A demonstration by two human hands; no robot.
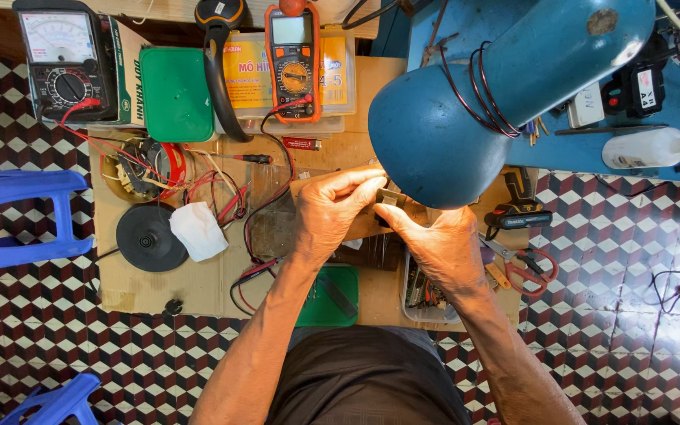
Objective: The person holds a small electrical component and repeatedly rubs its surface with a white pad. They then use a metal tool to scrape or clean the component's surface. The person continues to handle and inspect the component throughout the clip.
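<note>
Left hand (332, 216) and right hand (442, 248) meet over cardboard-covered bench (143, 291), under blue lamp shade (497, 86). Both pinch small metal part (389, 198) between fingertips, fingers curled close; part half hidden by shade, possibly small bracket or transformer piece. Orange digital multimeter (294, 59) and black analog meter (64, 59) stand at bench's far edge, red leads (222, 197) trailing toward hands. Black disc (149, 238) and white cloth (198, 230) lie left; red-handled scissors (533, 271) lie right, near right wrist. Green tray (328, 299) sits between forearms.
</note>
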